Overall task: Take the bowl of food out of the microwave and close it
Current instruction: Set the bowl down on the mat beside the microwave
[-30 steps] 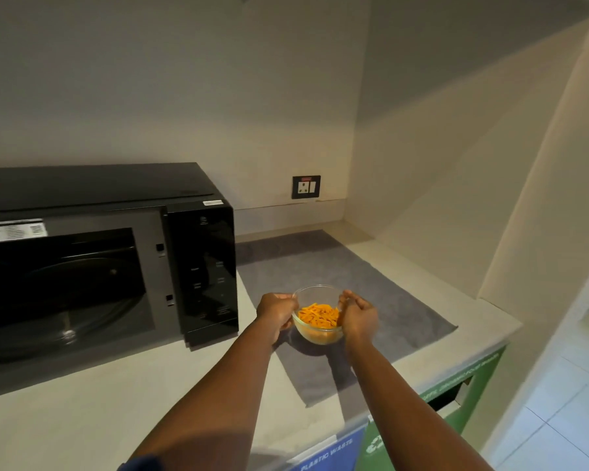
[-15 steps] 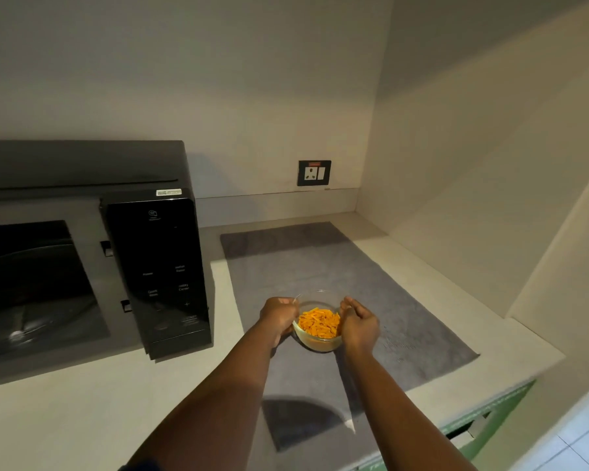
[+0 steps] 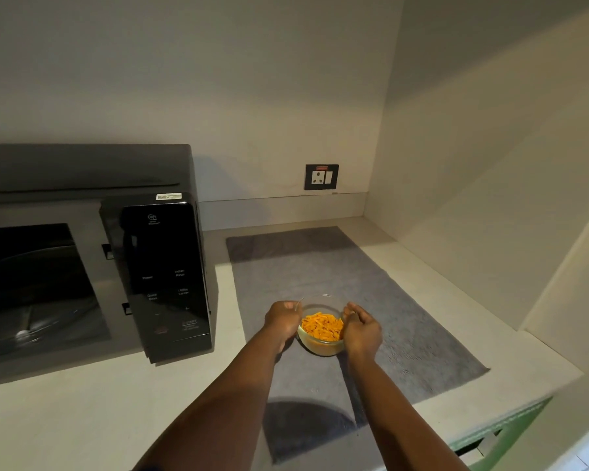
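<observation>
A clear glass bowl point(image 3: 320, 348) filled with orange food strips point(image 3: 322, 327) is over the near middle of a grey mat point(image 3: 320, 260), at or just above its surface; I cannot tell if it rests there. My left hand point(image 3: 283, 322) grips its left rim. My right hand point(image 3: 363, 331) cups its right side. The black microwave point(image 3: 164, 266) stands on the left of the counter. Its dark cavity point(image 3: 31, 283) with the glass turntable is exposed, and its door is out of view.
The pale counter point(image 3: 82, 419) ends at a wall corner behind and to the right of the mat. A wall socket point(image 3: 321, 177) sits above the back edge. A green cabinet front point(image 3: 510, 433) lies below the counter's near right edge.
Both hands have kept hold of the bowl and carried it a little farther onto the mat. The view has swung right, so less of the microwave shows.
</observation>
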The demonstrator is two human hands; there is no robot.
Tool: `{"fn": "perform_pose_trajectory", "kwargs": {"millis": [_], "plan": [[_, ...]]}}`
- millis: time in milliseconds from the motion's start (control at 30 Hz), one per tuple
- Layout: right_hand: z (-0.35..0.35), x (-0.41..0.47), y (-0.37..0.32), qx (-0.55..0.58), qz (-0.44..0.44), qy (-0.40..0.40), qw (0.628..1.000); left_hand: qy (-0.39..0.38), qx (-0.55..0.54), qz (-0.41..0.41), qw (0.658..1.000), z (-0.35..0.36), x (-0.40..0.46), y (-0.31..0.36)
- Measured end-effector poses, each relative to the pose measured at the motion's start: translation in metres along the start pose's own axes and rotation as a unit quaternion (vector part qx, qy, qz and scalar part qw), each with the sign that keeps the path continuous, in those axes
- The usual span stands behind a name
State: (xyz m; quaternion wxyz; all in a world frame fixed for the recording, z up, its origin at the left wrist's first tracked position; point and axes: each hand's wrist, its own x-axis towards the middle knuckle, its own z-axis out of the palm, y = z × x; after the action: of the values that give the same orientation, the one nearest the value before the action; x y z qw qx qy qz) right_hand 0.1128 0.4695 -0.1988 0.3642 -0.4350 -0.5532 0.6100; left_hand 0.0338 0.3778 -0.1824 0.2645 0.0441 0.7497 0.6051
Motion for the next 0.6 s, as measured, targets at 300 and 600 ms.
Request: {"fn": "perform_pose_trajectory", "kwargs": {"millis": [300, 600], "plan": [[-0.007, -0.028, -0.020, -0.108, -0.217, 0.076, 0.967, -0.001, 0.048, 0.041, 0.998, -0.025, -0.026, 0.013], [0.064, -0.118, -0.056, -0.015, -0.362, -0.009, 0.932, -0.084, 0.210, 0.033, 0.974, -0.122, -0.091, 0.051]]}}
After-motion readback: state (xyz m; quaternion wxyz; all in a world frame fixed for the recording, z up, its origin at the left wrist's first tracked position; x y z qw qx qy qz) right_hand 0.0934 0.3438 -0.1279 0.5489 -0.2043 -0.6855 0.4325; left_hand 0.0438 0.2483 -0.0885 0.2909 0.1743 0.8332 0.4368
